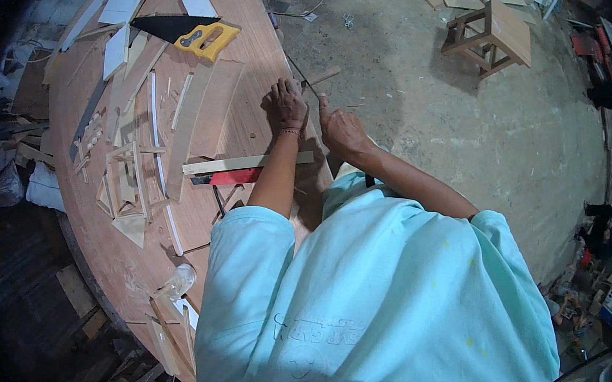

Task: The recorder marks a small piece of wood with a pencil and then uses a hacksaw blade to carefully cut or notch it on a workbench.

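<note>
At the right edge of the wooden table, my left hand (pixel 285 107) presses down with its fingers curled, seemingly on a thin wooden stick (pixel 326 75) whose free end juts out over the floor. A narrow dark blade (pixel 301 71), seen edge-on, crosses that stick just right of my left fingers. My right hand (pixel 345 134) is closed around the near end of this bladed tool, index finger stretched along it; the handle is hidden in the grip. Under my left forearm lie a pale wooden strip (pixel 219 165) and a red tool (pixel 237 176), partly covered.
A saw with a yellow handle (pixel 208 41) rests at the far end of the table (pixel 249 20). Curved boards (pixel 213 108) and a small wooden frame (pixel 127 180) lie to the left. A wooden stool (pixel 491 37) stands on the concrete floor (pixel 456 147); offcuts pile up behind it.
</note>
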`<state>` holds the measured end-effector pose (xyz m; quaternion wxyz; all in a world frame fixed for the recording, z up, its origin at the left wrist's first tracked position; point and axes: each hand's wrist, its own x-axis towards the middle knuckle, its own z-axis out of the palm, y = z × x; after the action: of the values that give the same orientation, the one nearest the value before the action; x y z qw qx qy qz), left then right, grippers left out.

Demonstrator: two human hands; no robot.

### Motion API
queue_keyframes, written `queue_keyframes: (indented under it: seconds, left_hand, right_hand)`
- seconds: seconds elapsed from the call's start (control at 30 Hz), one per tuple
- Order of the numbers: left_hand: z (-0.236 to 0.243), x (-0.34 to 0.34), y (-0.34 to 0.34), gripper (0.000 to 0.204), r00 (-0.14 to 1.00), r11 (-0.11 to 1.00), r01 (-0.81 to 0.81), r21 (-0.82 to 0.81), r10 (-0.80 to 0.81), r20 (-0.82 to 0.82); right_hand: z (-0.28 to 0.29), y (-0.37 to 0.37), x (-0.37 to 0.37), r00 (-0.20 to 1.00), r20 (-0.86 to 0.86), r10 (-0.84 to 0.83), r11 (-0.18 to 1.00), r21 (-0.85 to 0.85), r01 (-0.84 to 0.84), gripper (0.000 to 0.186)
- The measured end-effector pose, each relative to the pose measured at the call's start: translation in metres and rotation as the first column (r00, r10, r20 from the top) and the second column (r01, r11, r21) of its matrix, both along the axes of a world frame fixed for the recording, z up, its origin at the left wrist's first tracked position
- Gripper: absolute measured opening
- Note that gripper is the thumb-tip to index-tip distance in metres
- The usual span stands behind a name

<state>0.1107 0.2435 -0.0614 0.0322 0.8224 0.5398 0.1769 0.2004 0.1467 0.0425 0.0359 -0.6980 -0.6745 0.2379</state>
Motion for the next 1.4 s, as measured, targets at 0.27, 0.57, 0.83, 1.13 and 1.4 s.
queue_keyframes:
  seconds: [0.27,0.57,0.83,1.13,1.4]
  left_hand:
    - [0.005,0.000,-0.004,0.026,0.993,0.997,0.077,-0.021,-0.078,-0.091]
    - [0.018,0.000,-0.002,0.027,0.991,0.994,0.013,-0.111,-0.028,-0.129]
    - [0.015,0.004,-0.007,0.028,0.992,0.990,0.063,-0.122,-0.076,-0.100]
    - [0.025,0.014,-0.006,0.033,0.992,0.983,0.057,-0.176,-0.075,-0.100]
    - [0.013,0.000,-0.007,0.032,0.985,0.998,0.057,0.040,-0.049,-0.165]
  right_hand:
    - [-0.028,0.045,-0.002,0.997,-0.077,-0.016,0.988,0.154,0.028,0.044]
    - [0.001,0.011,-0.011,0.987,-0.112,-0.116,0.991,0.047,0.122,0.036]
    - [-0.025,0.024,0.001,0.996,-0.081,-0.028,0.961,0.273,0.049,0.038]
    - [-0.057,0.038,0.015,0.991,-0.121,0.060,0.926,0.378,-0.010,0.034]
    - [-0.014,0.029,0.001,0.992,-0.106,-0.074,0.972,0.213,0.095,0.023]
